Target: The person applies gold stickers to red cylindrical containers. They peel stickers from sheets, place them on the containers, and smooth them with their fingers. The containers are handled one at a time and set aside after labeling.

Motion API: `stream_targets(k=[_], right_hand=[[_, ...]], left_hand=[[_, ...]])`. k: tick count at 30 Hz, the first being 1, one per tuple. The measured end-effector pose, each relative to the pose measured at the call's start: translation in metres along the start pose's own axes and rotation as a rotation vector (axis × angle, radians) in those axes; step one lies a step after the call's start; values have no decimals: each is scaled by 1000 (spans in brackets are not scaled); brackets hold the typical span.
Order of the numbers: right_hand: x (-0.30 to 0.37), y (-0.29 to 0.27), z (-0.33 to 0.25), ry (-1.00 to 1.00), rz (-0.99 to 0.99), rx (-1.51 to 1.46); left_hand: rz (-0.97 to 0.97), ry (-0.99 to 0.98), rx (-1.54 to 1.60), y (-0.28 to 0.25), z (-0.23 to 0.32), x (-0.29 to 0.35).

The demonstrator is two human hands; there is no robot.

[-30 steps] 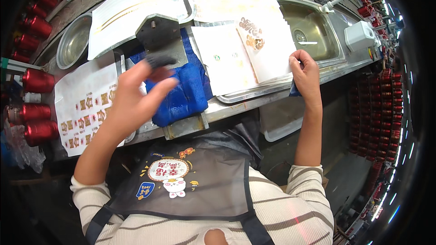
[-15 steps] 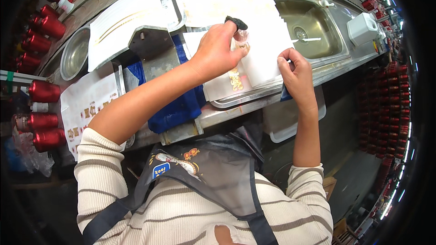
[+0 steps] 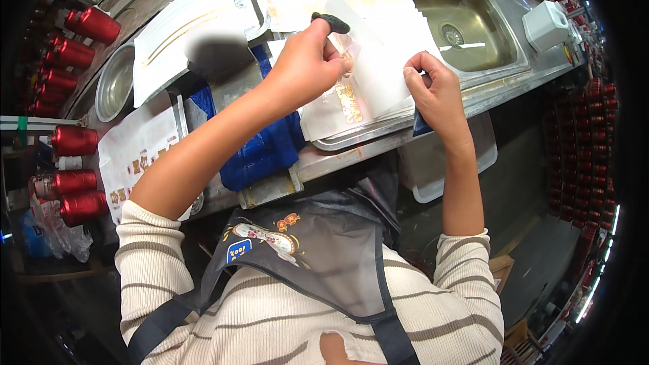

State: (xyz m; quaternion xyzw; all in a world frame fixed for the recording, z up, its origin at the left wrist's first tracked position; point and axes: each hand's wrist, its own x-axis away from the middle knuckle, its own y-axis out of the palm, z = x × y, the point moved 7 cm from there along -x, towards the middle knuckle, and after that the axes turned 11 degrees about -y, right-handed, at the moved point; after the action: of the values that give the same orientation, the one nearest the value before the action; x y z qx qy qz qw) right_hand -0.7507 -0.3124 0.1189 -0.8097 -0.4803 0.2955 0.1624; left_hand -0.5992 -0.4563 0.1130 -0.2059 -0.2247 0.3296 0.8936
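Note:
My left hand (image 3: pixel 307 61) wears a black finger cot (image 3: pixel 331 23) on its index finger. Its fingers are curled closed on a thin translucent sheet (image 3: pixel 358 37), whose far corner stands raised above a stack of white paper. Gold ornamental print (image 3: pixel 346 103) shows on the stack beside that hand. At the stack's right edge, my right hand (image 3: pixel 436 88) is closed, thumb against bent index finger. A dark blue piece (image 3: pixel 420 124) sticks out below its palm; I cannot make out what it is. The stack lies on a metal tray (image 3: pixel 338 143).
Beyond my right hand is a steel sink (image 3: pixel 497 54), with a white jug (image 3: pixel 544 26) beside it. A blue cloth (image 3: pixel 260 155) lies below my left forearm. Printed sheets (image 3: pixel 145 128), a metal bowl (image 3: pixel 115 81) and red cups (image 3: pixel 74 140) stand left. A plastic bin (image 3: pixel 483 155) sits below the counter.
My left hand has moved left, and the translucent sheet's corner is now raised over the stack. My right hand has shifted slightly left and up, still closed.

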Motion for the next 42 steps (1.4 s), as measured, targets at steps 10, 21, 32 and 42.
stream_targets(k=[10,21,32,42], right_hand=[[-9,-8,15,10,57,50],[-16,-28,43,38,128,16],[-32,-125,38,-98,467,-69],[0,-286,32,-292,859,6]], left_hand=[[-33,-203,379,-8,-36,22],[-48,-376,750,-6,-66,30],[-64,-290,904,-27,-42,27],[-24,-154,931,-39,-31,29]])
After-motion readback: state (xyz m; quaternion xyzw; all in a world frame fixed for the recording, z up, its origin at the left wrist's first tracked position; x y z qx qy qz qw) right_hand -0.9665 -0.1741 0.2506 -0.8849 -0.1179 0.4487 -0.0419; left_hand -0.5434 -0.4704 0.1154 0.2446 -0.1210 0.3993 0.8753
